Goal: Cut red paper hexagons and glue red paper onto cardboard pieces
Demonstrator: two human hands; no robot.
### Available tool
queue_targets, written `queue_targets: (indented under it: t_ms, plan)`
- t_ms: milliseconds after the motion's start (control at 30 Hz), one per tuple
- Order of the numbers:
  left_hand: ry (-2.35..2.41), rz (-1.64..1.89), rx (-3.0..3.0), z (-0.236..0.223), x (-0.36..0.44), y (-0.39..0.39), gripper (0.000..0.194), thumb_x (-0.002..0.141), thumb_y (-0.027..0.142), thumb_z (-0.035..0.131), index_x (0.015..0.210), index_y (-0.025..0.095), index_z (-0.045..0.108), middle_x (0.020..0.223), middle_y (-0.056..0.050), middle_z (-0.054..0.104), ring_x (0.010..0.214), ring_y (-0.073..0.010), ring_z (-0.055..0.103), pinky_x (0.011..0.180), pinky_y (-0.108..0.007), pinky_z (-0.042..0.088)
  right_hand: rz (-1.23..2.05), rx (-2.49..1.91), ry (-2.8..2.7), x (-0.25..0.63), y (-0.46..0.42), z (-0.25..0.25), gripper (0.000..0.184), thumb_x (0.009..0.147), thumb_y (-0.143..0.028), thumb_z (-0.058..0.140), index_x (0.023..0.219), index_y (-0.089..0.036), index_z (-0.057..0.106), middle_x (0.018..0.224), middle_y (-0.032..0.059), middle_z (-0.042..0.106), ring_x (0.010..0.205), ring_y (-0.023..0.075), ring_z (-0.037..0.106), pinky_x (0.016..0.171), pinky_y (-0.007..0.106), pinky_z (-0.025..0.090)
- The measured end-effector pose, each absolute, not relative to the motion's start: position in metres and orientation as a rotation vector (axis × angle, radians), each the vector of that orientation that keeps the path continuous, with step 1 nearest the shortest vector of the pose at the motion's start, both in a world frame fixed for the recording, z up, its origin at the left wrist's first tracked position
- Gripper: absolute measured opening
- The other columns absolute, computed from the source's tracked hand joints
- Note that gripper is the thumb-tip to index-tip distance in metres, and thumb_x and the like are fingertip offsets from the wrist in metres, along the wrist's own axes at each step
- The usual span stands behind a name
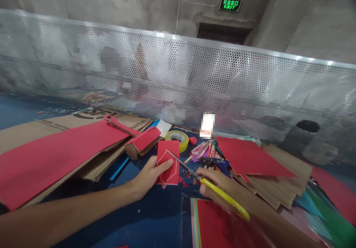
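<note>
Between the thumb and fingers of my left hand (pixel 157 170) is a small red rectangle of paper (pixel 168 148), held upright. A pale outline with angled corners is drawn on its face. My right hand (pixel 213 179) grips a pair of scissors with yellow handles (pixel 222 194). Their blades point up and left, the tips lying over the upper part of the red paper. From this angle I cannot tell whether the blades touch it. Small red scraps (pixel 183 183) lie on the blue table just behind the hands.
A roll of yellow tape (pixel 178 138) lies behind the red paper. Cardboard with a large red sheet (pixel 63 155) covers the left. Red paper (pixel 250 157) over brown cardboard (pixel 289 166) lies right, coloured sheets (pixel 208 222) in front. A perforated metal screen (pixel 167 66) stands behind.
</note>
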State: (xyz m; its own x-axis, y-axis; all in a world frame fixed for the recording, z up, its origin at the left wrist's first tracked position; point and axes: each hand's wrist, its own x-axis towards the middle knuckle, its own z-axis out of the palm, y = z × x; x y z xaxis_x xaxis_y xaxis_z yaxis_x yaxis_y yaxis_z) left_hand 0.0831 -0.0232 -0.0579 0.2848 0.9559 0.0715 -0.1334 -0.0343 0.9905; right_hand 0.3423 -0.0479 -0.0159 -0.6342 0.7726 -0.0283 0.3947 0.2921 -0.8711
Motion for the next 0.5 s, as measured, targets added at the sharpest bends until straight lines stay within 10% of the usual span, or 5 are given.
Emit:
queue_targets:
  t_ms: [500]
  plan:
    - [0.925,1.197,1.17,-0.069,0.081,-0.018,0.047,0.084,0.061,0.074,0.075,0.016,0.066,0.053,0.002,0.06,0.041,-0.0114,0.053,0.04,-0.022,0.045,1.26,-1.057,-2.228,0.349,-0.043,-0.017,0.061,0.095,-0.078,0.046,0.107,-0.02,0.058,0.064,-0.0072,0.042,0.051,0.0075,0.032,0.05,0.022,0.021]
